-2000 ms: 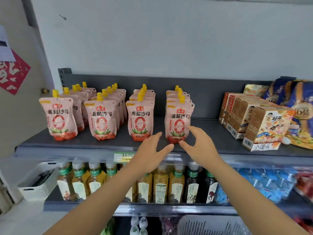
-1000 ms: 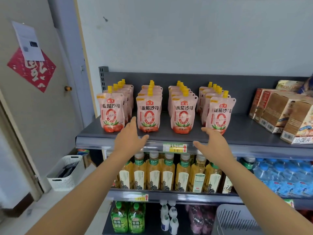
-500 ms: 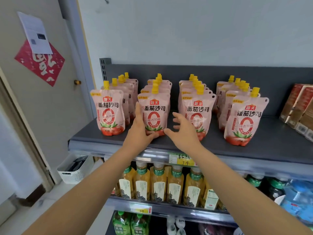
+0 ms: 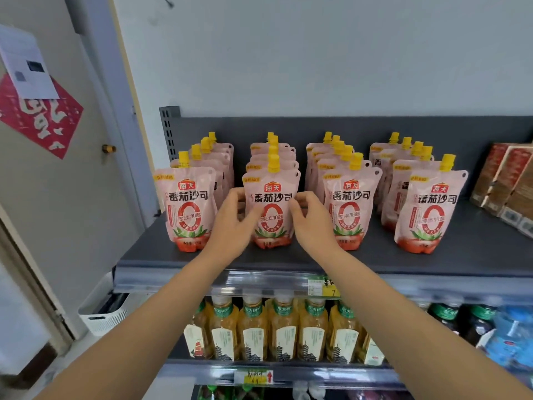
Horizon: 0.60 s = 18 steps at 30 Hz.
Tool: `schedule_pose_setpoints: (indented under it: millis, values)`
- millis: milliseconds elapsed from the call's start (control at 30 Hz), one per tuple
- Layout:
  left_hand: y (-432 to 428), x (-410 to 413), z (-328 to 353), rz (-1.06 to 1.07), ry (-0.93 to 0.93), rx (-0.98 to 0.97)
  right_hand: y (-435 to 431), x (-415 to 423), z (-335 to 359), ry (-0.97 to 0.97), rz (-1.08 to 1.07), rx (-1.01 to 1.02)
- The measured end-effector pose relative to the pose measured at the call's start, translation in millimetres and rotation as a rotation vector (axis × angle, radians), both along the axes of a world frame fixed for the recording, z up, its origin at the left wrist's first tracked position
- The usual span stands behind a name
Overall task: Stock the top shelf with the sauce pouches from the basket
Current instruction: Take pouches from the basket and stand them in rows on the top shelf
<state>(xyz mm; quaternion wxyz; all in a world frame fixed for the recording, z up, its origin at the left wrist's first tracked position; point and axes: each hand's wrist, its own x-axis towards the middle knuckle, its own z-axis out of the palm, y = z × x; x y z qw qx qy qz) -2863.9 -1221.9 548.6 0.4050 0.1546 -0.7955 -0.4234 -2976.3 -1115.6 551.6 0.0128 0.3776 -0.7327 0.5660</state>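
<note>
One wide-angle head-worn camera faces the top shelf (image 4: 288, 261) head-on from close by, slightly above its surface and tilted down, so the bottles (image 4: 282, 327) on the tier beneath show at the bottom

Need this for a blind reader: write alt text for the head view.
Left hand and right hand grip the front sauce pouch of the second row from the left on the top shelf. Four rows of pink, yellow-capped pouches stand there.
</note>
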Motion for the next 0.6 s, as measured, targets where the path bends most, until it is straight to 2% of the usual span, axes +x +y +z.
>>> schedule_pose_setpoints:
  millis: [100,333,600]
  values:
    - [-9.5,-3.0,3.6,0.049,0.068,-0.026,-3.1,-2.8,-2.0,-0.003,-0.023,0.000]
    - [-25.9,-9.6,-2.2,0.129,0.043,-0.139,-3.8,-4.3,-1.5,0.055,-0.058,0.030]
    - [-27.5,-4.7,-3.6,0.038,-0.028,-0.116,-2.9,-9.0,-4.3,-0.023,0.010,0.025]
